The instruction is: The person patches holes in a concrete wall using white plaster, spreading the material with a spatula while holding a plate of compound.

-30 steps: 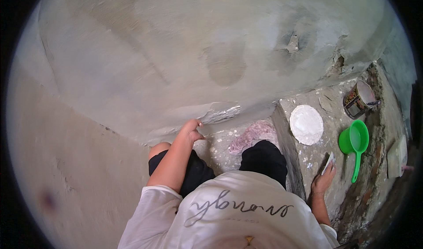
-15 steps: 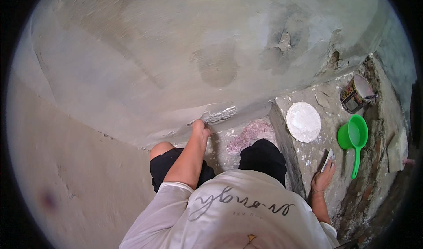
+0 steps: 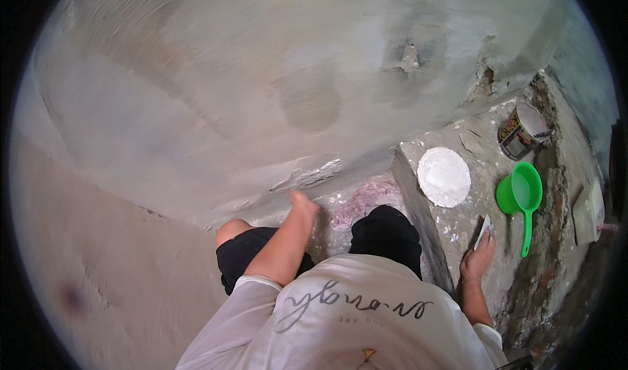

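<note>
My left hand (image 3: pixel 303 204) is just below a peeling patch (image 3: pixel 307 175) low on the plastered wall (image 3: pixel 222 75); its fingers are blurred and partly hidden, and I cannot tell if it touches the wall. On the concrete step at right, my right hand (image 3: pixel 477 257) grips a flat, pale scraper (image 3: pixel 483 230). Above and left of it lies a round white lid (image 3: pixel 443 177) coated in white material. A green dipper (image 3: pixel 519 192) with pale liquid stands beside the scraper, its handle pointing toward me.
A paint can (image 3: pixel 518 140) stands at the back of the step (image 3: pixel 458 232). A pale square tool (image 3: pixel 587 213) with a pinkish handle is at the rough right edge. Crumpled pink material (image 3: pixel 363 196) lies by my knee. A side wall (image 3: pixel 111 252) rises on my left.
My left hand has moved right and down from the peeling patch. My right hand keeps its hold on the scraper. The whole view has shifted slightly.
</note>
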A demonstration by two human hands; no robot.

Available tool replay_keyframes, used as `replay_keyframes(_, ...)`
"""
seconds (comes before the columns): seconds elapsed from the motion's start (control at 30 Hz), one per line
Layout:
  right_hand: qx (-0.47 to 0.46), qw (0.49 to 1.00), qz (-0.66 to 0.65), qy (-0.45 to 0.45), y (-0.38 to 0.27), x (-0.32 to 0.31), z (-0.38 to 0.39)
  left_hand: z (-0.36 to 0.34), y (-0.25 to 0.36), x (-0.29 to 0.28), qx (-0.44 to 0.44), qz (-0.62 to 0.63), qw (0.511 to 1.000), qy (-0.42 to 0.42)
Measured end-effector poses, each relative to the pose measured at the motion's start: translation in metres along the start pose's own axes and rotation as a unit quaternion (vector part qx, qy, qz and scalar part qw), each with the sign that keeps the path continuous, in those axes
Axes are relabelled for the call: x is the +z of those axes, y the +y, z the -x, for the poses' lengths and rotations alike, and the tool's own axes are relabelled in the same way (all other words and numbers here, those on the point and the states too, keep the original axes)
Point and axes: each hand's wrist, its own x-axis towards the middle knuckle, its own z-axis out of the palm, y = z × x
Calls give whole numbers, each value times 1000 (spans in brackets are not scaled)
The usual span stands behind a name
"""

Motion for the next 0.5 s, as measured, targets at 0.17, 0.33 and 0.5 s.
replay_keyframes(0.17,23,999,19,-11,-2,-2,-3,-47,17,23,18,146,983,-113)
replay_keyframes(0.33,42,998,26,-50,-11,-14,-6,-14,8,35,11,115,982,-146)
replay_keyframes(0.5,67,995,22,-70,-14,-14,-5,2,-17,36,-1,11,994,-107)
